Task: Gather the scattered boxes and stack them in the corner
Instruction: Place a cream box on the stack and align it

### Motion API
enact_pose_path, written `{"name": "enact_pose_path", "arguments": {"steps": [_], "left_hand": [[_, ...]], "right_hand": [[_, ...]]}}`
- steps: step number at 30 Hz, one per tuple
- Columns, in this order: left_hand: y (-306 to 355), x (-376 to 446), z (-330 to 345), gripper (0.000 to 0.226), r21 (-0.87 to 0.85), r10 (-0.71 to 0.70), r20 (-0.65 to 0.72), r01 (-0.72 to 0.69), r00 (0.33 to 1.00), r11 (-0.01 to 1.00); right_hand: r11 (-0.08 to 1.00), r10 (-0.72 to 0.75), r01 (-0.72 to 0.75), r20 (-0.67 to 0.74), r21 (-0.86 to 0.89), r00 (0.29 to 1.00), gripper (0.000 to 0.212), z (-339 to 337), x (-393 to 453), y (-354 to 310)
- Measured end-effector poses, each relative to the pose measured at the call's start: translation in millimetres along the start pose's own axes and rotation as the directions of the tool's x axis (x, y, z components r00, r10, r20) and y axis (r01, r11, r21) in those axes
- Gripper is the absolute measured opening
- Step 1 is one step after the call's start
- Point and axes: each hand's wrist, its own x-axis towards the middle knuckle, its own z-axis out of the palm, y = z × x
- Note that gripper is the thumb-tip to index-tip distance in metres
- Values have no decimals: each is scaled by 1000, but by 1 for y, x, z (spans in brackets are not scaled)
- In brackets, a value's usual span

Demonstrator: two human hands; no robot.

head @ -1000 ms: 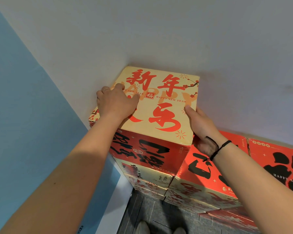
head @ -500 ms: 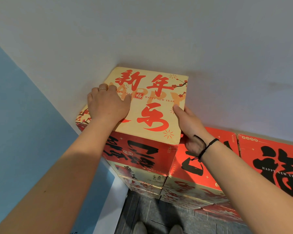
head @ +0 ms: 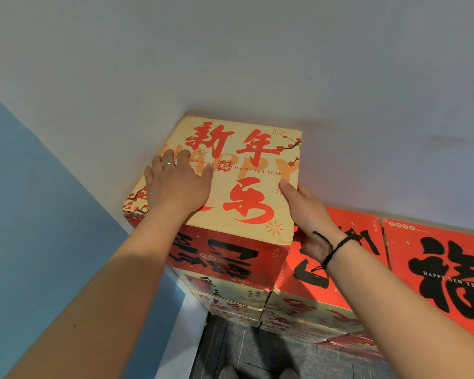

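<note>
In the grey wall corner [head: 159, 86], the left hand [head: 177, 184] presses flat atop the cream box [head: 246, 192], the right hand [head: 309, 212] gripping its right side.

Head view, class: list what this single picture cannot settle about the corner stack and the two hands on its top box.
- Top box: its left side is out of sight; the left hand covers part of the print.
- Right hand: fingers go behind the box's right edge, so the grip is unclear.
- Stack's lower boxes: base hidden by the forearms.
- Red box: cut off by the right frame edge.
</note>
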Motion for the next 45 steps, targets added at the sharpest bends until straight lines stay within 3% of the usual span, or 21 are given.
{"name": "enact_pose_path", "arguments": {"steps": [10, 16, 19, 23, 28, 31, 35, 39, 41, 45], "left_hand": [[-1, -2, -1, 75, -16, -8, -22, 8, 1000, 1000], [21, -15, -15, 65, -193, 15, -115, -37, 993, 981], [48, -24, -15, 55, -302, 97, -117, -129, 988, 944], [93, -38, -5, 51, -381, 265, -97, -282, 959, 880], [158, -53, 7, 55, -440, 449, -77, -435, 890, 786], [202, -82, 9, 52, -518, 600, -24, -523, 800, 677], [261, -135, 19, 33, -667, 789, 27, -577, 614, 472], [299, -219, 29, 23, -846, 918, 139, -437, 372, 306], [310, -271, 32, 31, -874, 960, 129, -429, 248, 228], [315, -382, 25, 20, -904, 992, 125, -411, 13, 119]], "right_hand": [[970, -119, 109, -36, -219, 992, 44, -2, -8, -13], [946, -205, 178, -78, -271, 976, 43, -22, -16, -20], [945, -197, 147, -148, -293, 969, 43, -39, -17, -18], [975, -124, 89, -165, -204, 978, 15, -65, -27, -12], [976, -170, 134, -222, -169, 960, 18, -106, -49, -6], [978, -194, 155, -331, -141, 923, 18, -137, -89, -3], [983, -183, 155, -545, -97, 818, 20, -177, -163, 15], [989, -64, 142, -777, 33, 626, 20, -201, -268, 55], [983, 2, 157, -864, 93, 503, 19, -206, -320, 75], [963, 58, 234, -955, 130, 292, 15, -203, -422, 116]]}}
